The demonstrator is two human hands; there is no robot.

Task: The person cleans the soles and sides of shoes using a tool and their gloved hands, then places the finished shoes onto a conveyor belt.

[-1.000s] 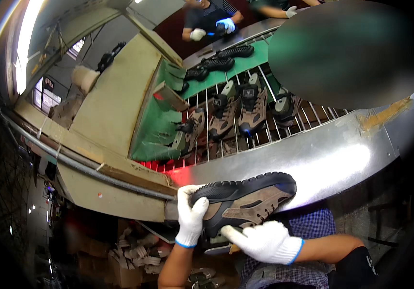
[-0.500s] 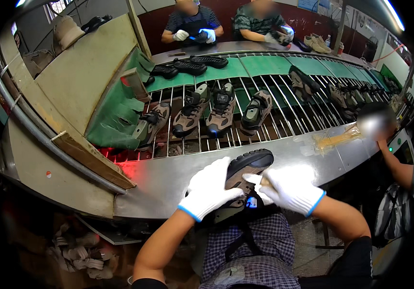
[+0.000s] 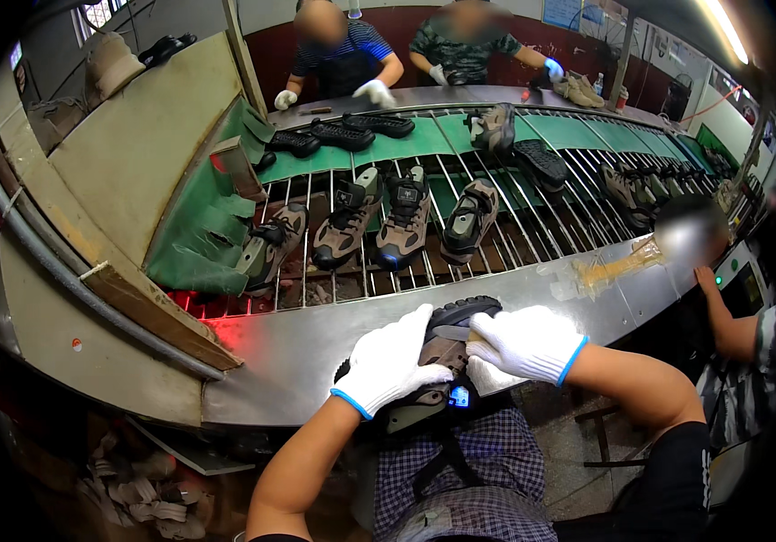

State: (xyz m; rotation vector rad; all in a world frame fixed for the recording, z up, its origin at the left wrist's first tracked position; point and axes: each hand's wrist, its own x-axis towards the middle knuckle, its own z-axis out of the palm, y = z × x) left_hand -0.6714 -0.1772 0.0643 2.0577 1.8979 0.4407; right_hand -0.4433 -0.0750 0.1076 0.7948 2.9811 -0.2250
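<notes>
- White-gloved left hand (image 3: 390, 359), at the lower centre of the frame, has its grip wrapped around the side of a brown and black shoe (image 3: 442, 354); if this grip becomes loose, the shoe could slip.
- This shoe is tilted, toe to the upper right, at the front edge of the worktop (image 3: 293, 366); an uneven push could, I think, tip it over this edge.
- Right hand (image 3: 529, 343), just right of the shoe, is curled beside a narrow grey piece (image 3: 450, 332). I cannot tell if its grip pinches this piece. If the piece is hard, too strong pressure might mark the shoe.
- Further around, at the left, a wooden board (image 3: 148, 307) and a torn green sheet (image 3: 191, 237) make a barrier to reaching that side.
- In the middle, four shoes (image 3: 403, 217) stand in a row on metal bars (image 3: 363, 275) behind the worktop; they would obstruct another shoe put there.
- At the right, a tape patch (image 3: 618, 266) covers part of the worktop, where a dragged shoe might catch; another person's hand (image 3: 706, 280) near it limits the room.
</notes>
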